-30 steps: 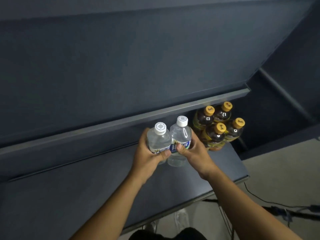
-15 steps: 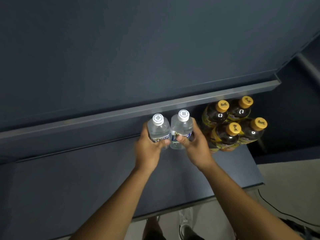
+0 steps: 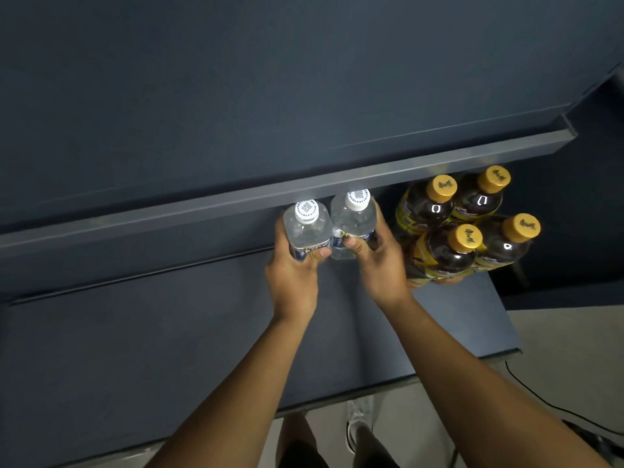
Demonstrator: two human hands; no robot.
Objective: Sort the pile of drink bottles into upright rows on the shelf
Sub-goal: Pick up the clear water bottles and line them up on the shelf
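Left hand [image 3: 293, 280]: grasps left bottle [image 3: 305, 231], upright.
Right hand [image 3: 381, 269]: grasps right bottle [image 3: 354, 219], upright; nearer the teas [image 3: 445, 256].

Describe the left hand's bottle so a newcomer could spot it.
Find the dark shelf, then the four yellow-capped bottles at its right. Left of them are two clear ones: yours is the left bottle, in the left hand, not the right bottle.

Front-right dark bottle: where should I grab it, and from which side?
Probably grip the dark bottle round its body below the shoulder, from the front right: it stands upright, other bottles crowd its left and back, that side is open.
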